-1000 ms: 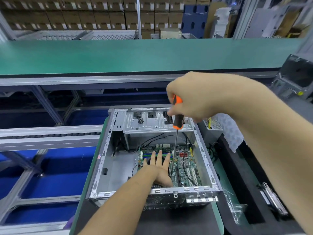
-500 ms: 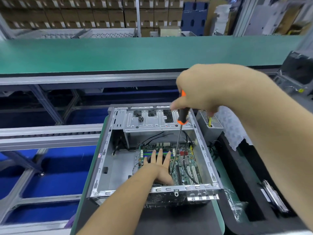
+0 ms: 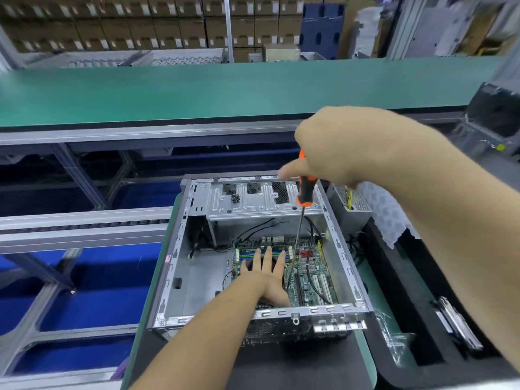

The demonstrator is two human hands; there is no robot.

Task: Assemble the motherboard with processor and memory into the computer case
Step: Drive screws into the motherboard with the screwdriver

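An open silver computer case lies on the bench with a green motherboard inside it. My left hand rests flat on the board, fingers straight and spread, covering its middle. My right hand grips an orange-and-black screwdriver above the case. The long shaft slants down to the board just right of my left hand. The tip is hidden behind my left hand's edge. Memory slots show past my fingertips.
A power supply and bubble wrap lie right of the case. A black foam tray holds a drive and a plastic bag. A green conveyor runs behind. A small cluster of screws sits on the drive cage.
My right hand and the screwdriver handle have shifted a little to the right, tilting the shaft. My left hand has stayed flat on the motherboard.
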